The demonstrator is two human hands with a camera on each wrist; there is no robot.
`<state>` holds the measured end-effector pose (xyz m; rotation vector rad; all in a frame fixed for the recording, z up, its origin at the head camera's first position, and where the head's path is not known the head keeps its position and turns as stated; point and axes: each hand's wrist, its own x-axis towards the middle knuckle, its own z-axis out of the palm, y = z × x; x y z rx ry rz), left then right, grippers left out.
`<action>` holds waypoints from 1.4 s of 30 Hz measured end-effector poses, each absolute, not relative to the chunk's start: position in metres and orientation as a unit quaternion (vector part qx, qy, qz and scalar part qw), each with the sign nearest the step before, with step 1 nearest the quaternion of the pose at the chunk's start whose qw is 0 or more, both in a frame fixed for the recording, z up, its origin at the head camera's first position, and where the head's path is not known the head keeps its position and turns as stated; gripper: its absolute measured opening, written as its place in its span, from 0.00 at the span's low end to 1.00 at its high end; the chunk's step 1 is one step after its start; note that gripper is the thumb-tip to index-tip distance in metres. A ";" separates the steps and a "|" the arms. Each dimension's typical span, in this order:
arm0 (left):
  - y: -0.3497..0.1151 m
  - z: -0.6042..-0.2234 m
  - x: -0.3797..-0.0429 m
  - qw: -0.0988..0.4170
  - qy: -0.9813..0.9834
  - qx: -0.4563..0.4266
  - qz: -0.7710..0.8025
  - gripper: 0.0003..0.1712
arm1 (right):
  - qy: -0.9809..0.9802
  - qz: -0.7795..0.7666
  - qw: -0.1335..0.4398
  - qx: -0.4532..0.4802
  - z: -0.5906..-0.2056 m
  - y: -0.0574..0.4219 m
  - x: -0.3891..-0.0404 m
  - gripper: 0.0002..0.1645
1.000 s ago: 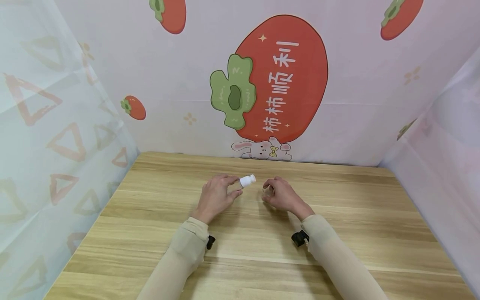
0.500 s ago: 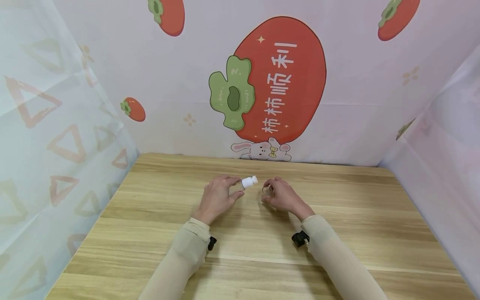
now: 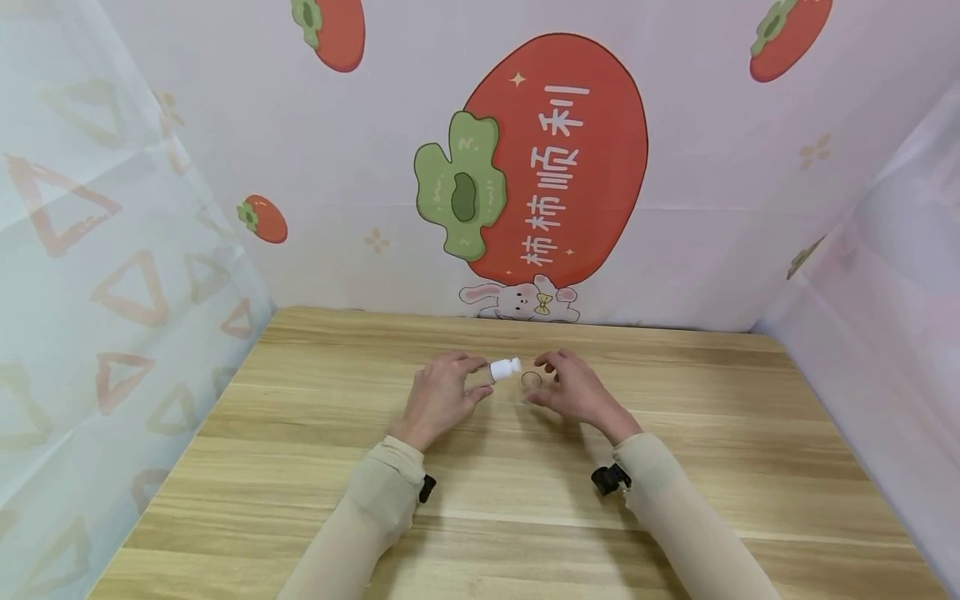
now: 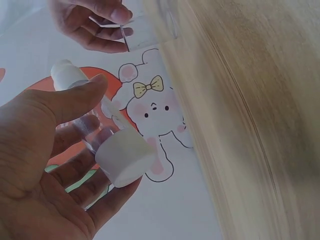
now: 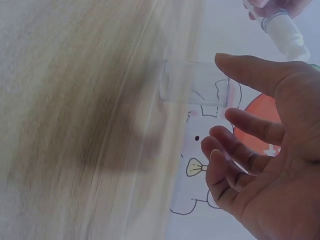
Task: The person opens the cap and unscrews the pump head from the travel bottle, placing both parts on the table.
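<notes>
My left hand (image 3: pixel 442 392) grips a small bottle (image 3: pixel 505 369) with white ends and a clear middle, holding it tilted. In the left wrist view the thumb lies across the bottle (image 4: pixel 125 157), with the fingers behind it. A clear cup (image 5: pixel 195 82) stands on the table between the hands; its round rim faces up in the head view. Just right of this cup (image 3: pixel 531 381), my right hand (image 3: pixel 581 390) has its thumb and fingers spread apart, with nothing between them. The right thumb tip appears close to the rim in the right wrist view.
The wood-grain table (image 3: pixel 487 533) reaches a back wall (image 3: pixel 360 167) printed with persimmons and a rabbit. Printed cloth panels (image 3: pixel 127 250) close off the left and right sides. Black straps with small devices (image 3: pixel 611 479) sit at both wrists.
My right hand's fingers have come away from the cup and spread, shifting slightly right, so the cup's rim shows. My left hand has moved the bottle a little to the right.
</notes>
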<state>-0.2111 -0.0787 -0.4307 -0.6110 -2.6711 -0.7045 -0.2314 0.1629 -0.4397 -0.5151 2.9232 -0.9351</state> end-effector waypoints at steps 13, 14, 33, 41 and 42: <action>-0.067 -0.430 -0.210 0.143 -0.937 -0.238 -0.212 0.22 | 0.922 -0.337 0.006 -0.190 -0.432 0.173 -0.217 0.34; -0.066 -0.430 -0.210 0.144 -0.936 -0.241 -0.210 0.22 | 0.919 -0.343 0.007 -0.192 -0.432 0.174 -0.216 0.34; -0.050 -0.427 -0.204 0.171 -0.923 -0.293 -0.181 0.21 | 0.894 -0.387 0.021 -0.226 -0.422 0.173 -0.204 0.27; -0.049 -0.428 -0.205 0.205 -0.909 -0.311 -0.186 0.21 | 0.883 -0.399 0.044 -0.243 -0.421 0.170 -0.204 0.19; -0.049 -0.429 -0.205 0.209 -0.908 -0.313 -0.186 0.21 | 0.882 -0.402 0.047 -0.242 -0.421 0.170 -0.204 0.19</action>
